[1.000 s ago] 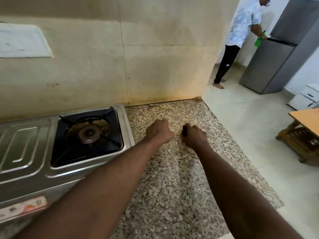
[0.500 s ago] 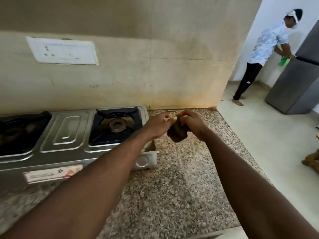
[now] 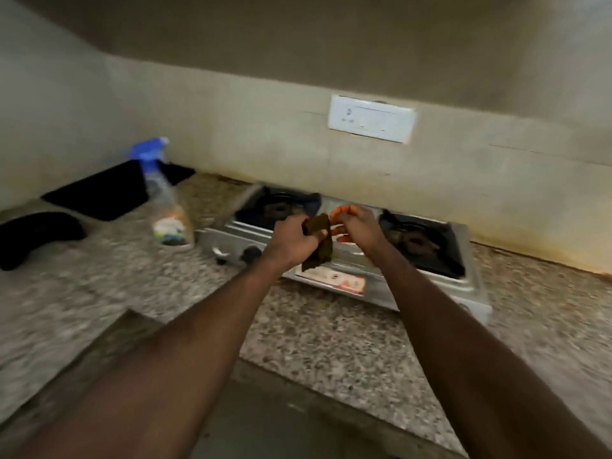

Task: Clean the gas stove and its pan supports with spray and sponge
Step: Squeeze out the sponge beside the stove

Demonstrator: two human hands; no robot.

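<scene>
A steel two-burner gas stove (image 3: pixel 371 260) stands against the wall on a speckled granite counter. Black pan supports sit on the left burner (image 3: pixel 281 207) and the right burner (image 3: pixel 420 240). In front of the stove's middle, my left hand (image 3: pixel 294 241) grips a dark green-brown scrub sponge (image 3: pixel 319 243) that hangs down from my fingers. My right hand (image 3: pixel 356 226) is beside it, fingers curled near the sponge's top edge; whether it pinches the sponge is unclear. A clear spray bottle with a blue trigger head (image 3: pixel 162 193) stands on the counter left of the stove.
Two black objects lie on the counter at the far left, a flat tray-like one (image 3: pixel 99 190) and a curved one (image 3: pixel 36 233). A white socket plate (image 3: pixel 371 119) is on the wall above the stove. The counter (image 3: pixel 331 329) has a front edge near my forearms.
The view has swung left, bringing the whole stove, spray bottle and left counter into view. My hands lifted the sponge from the counter and carried it over the stove's front.
</scene>
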